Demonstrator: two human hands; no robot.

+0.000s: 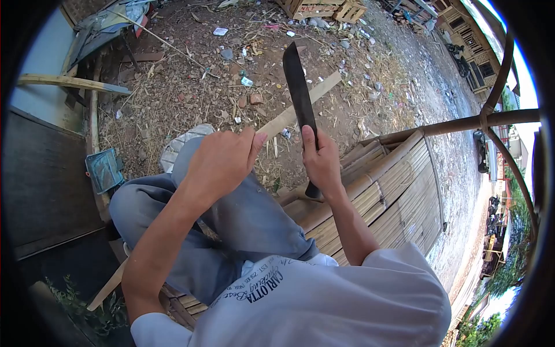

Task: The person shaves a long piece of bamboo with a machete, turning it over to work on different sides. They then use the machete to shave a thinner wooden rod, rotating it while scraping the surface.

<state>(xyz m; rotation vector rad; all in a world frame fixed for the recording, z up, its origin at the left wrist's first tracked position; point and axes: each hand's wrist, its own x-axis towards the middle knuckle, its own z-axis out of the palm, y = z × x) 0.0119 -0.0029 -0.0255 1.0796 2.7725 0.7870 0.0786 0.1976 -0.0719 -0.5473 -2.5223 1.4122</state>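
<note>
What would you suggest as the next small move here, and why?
I'd perhaps settle the machete against the pale strip: the right hand holds it crossing the strip in view, contact unclear, and the left hand grips the strip's near end.

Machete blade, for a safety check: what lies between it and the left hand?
The head view shows a stretch of pale strip between the left hand and blade.
</note>
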